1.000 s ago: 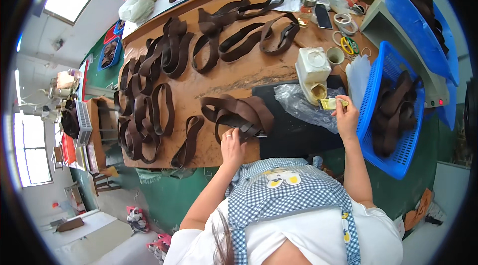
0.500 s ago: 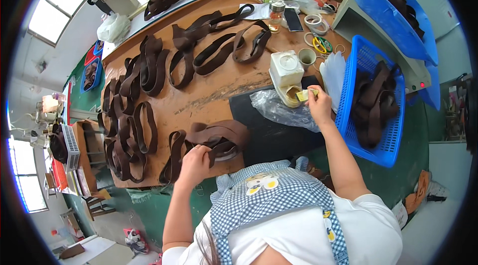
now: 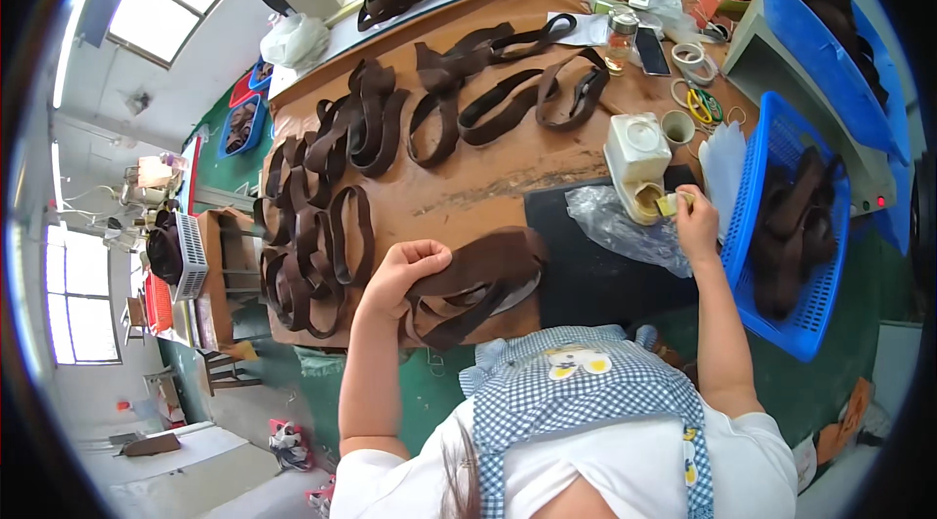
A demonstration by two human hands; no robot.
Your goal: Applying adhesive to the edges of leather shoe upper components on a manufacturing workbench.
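Note:
My left hand [image 3: 402,275] pinches the edge of a wide dark brown fabric band [image 3: 478,263] between thumb and fingers. The band loops over the near part of the table, its lower strip sagging below. My right hand [image 3: 697,226] grips a small yellow block [image 3: 669,205], maybe a sponge; its exact kind is hard to tell. The block is at the mouth of a white plastic container [image 3: 636,150] with a low spout-like cup. Beneath the container, crumpled clear plastic [image 3: 610,221] lies on a black mat [image 3: 576,295].
Several more brown bands [image 3: 327,158] spread over the brown table [image 3: 459,192] at left and back. A blue basket [image 3: 766,178] of bands stands at right. Nearby are scissors [image 3: 701,107], a glass jar [image 3: 621,41], a phone [image 3: 651,51], tape rolls [image 3: 691,60] and a cup [image 3: 677,127].
My view has swung, so the scene sits farther right. My left hand has lifted the near brown band and spread it wider. My right hand stays at the white container with the yellow block.

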